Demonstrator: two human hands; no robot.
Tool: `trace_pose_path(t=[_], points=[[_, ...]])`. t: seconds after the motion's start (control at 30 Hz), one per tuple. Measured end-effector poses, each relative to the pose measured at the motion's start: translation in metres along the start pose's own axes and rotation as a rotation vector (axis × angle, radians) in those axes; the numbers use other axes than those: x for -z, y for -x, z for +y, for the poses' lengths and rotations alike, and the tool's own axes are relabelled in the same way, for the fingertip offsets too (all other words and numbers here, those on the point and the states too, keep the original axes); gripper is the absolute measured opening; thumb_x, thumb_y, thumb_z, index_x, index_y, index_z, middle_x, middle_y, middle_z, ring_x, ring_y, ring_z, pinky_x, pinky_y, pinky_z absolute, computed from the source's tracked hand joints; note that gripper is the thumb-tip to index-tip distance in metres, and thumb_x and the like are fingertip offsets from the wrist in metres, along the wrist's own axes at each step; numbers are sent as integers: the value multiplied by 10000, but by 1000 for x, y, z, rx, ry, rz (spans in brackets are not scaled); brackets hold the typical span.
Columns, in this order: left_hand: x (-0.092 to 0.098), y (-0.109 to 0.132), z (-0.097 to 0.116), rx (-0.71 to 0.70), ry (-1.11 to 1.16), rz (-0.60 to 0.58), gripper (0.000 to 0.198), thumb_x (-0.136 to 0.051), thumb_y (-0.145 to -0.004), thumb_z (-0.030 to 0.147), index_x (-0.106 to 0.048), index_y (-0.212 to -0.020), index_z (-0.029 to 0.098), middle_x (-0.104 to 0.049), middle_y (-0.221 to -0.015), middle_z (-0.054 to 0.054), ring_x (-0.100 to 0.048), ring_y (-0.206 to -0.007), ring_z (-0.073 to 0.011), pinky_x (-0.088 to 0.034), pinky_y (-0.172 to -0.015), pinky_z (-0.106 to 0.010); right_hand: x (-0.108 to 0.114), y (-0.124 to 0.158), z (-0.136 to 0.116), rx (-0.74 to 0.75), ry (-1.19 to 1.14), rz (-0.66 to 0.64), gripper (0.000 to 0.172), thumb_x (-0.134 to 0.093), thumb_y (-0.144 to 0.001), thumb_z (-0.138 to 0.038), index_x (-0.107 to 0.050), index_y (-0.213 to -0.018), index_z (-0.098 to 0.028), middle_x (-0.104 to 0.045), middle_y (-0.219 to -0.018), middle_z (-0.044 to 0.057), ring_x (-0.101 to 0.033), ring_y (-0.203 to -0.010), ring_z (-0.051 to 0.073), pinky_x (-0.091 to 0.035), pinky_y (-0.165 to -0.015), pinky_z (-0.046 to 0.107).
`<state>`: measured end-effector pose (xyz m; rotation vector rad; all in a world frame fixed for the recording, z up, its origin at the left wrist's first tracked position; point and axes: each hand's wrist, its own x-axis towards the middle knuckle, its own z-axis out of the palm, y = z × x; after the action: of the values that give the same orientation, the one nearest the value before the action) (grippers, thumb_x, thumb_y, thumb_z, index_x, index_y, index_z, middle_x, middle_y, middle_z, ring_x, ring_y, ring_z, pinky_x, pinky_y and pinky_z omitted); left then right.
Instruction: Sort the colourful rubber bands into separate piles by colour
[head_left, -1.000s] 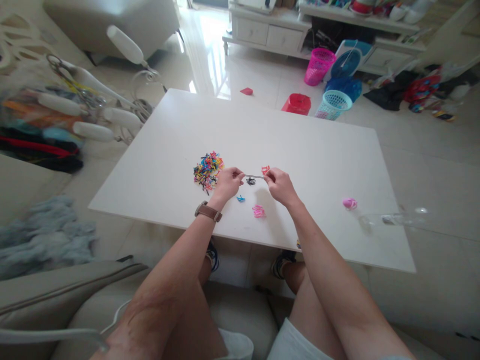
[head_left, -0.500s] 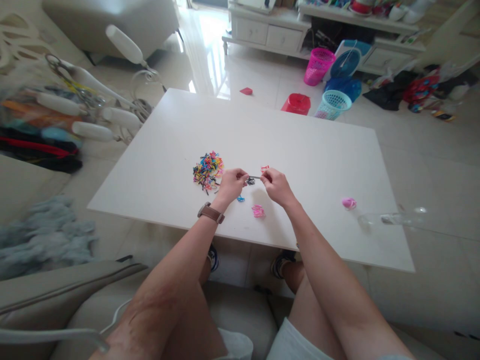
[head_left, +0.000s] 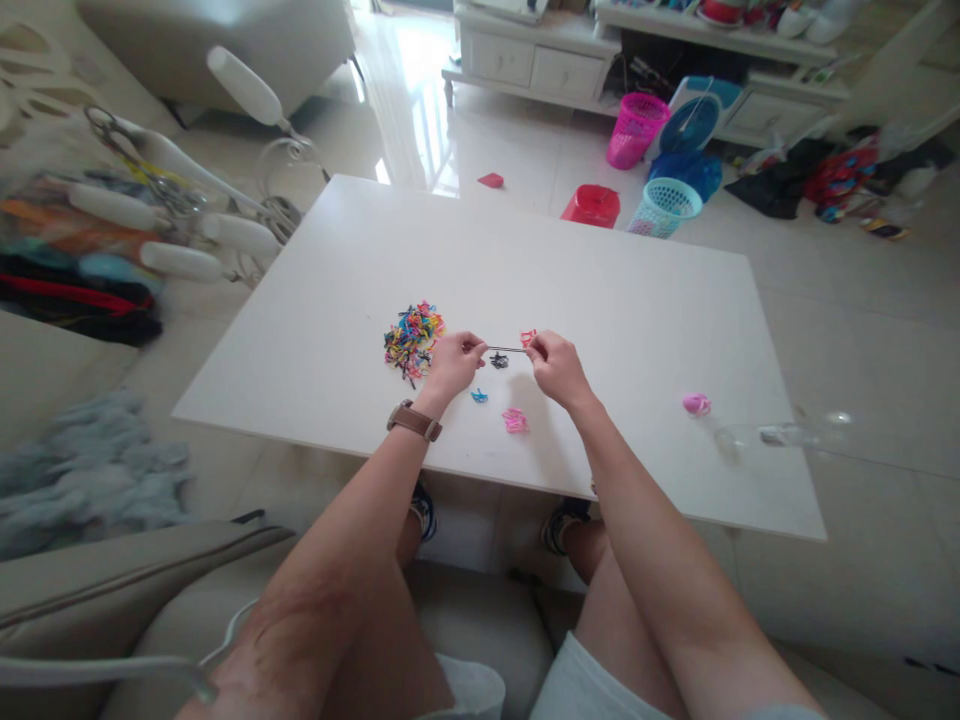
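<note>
A thin black elastic band [head_left: 508, 349] is stretched taut between my two hands, above the table. My left hand [head_left: 457, 360] pinches one end and my right hand [head_left: 553, 362] pinches the other. Just beneath the band lies a small cluster of black bands [head_left: 499, 361]. A mixed pile of colourful bands [head_left: 412, 340] sits beside my left hand, partly covered by it. Red bands [head_left: 528, 338] peek out behind my right fingers. Nearer to me are a few blue bands [head_left: 479, 396] and a pink group [head_left: 515, 420].
The white table [head_left: 615, 300] carries a pink-purple object [head_left: 697, 404] at right, near a clear glass-like item [head_left: 780, 436]. Beyond the far edge stand a red stool or bin [head_left: 592, 206], a light-blue basket [head_left: 667, 205] and a pink basket [head_left: 637, 130]. A white lamp [head_left: 247, 85] stands left.
My hands have drawn apart slightly, and the black band between them is longer and tauter. More of the black cluster below shows.
</note>
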<state>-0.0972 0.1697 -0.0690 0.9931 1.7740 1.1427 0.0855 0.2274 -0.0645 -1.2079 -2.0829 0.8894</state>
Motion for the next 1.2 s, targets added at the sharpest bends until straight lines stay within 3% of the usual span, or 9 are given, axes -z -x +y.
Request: trace_pose_path(t=[0.2, 0.37, 0.47, 0.6, 0.77, 0.9, 0.97, 1.1, 1.2], points=[[-4, 2, -5, 24, 152, -65, 43, -758, -798, 173, -755, -788, 131, -714, -670, -34, -678, -614, -141, -502, -611, -238, -12, 1, 4, 16, -2, -24, 166, -539, -890, -199, -513, -729, -232, -605, -764, 26, -563, -761, 196, -427, -778, 328], [-5, 5, -4, 175, 508, -42, 133, -823, -791, 159, -750, -883, 98, -762, -789, -74, -717, -725, -133, -579, -785, -273, -23, -1, 18, -36, 37, 26, 164, -565, -889, -197, -549, -728, -227, -654, -802, 55, -606, -812, 221, -453, -818, 351], [-4, 6, -1, 269, 685, -87, 64, -773, -854, 107, -722, -825, 80, -757, -829, -92, -732, -779, -127, -586, -930, -303, -34, -3, 25, -88, 66, 18, 143, -595, -862, -171, -580, -727, -218, -677, -808, 65, -615, -794, 224, -469, -820, 355], [-4, 7, 2, 367, 796, -126, 180, -615, -961, 47, -708, -808, 68, -743, -851, -106, -738, -827, -125, -572, -1014, -311, -52, -6, 29, -143, 107, 1, 138, -606, -867, -171, -627, -733, -199, -693, -809, 82, -626, -798, 234, -477, -815, 359], [-2, 8, 3, 391, 818, -126, 198, -577, -974, 27, -696, -821, 63, -736, -848, -111, -742, -832, -130, -566, -1035, -313, -64, -8, 27, -139, 136, 24, 146, -627, -886, -237, -706, -781, -173, -713, -857, 107, -633, -828, 247, -490, -860, 394], [1, 6, 1, 391, 780, -124, 80, -636, -940, 21, -673, -895, 76, -748, -832, -113, -745, -771, -133, -584, -994, -337, -55, -12, 19, -114, -70, 82, 191, -621, -907, -307, -743, -832, -182, -737, -849, 82, -657, -794, 220, -524, -840, 382], [2, 6, 0, 367, 758, -135, 74, -650, -929, 16, -654, -906, 86, -748, -806, -96, -734, -715, -116, -593, -960, -328, -47, -13, 14, -98, -240, 35, 222, -658, -896, -382, -765, -884, -188, -754, -864, 71, -679, -792, 208, -545, -799, 360], [1, 7, -1, 298, 698, -175, 103, -689, -911, 31, -622, -897, 107, -734, -740, -56, -733, -692, -109, -599, -902, -298, -37, -11, 10, -50, -426, -186, 335, -748, -831, -489, -804, -981, -195, -769, -910, 70, -702, -800, 198, -566, -757, 338], [0, 8, -1, 293, 646, -218, 154, -725, -896, 55, -594, -846, 118, -729, -711, -60, -735, -683, -118, -599, -883, -300, -32, -8, 8, -58, -461, -194, 311, -786, -788, -478, -809, -906, -192, -756, -860, 64, -701, -770, 197, -564, -741, 337]])
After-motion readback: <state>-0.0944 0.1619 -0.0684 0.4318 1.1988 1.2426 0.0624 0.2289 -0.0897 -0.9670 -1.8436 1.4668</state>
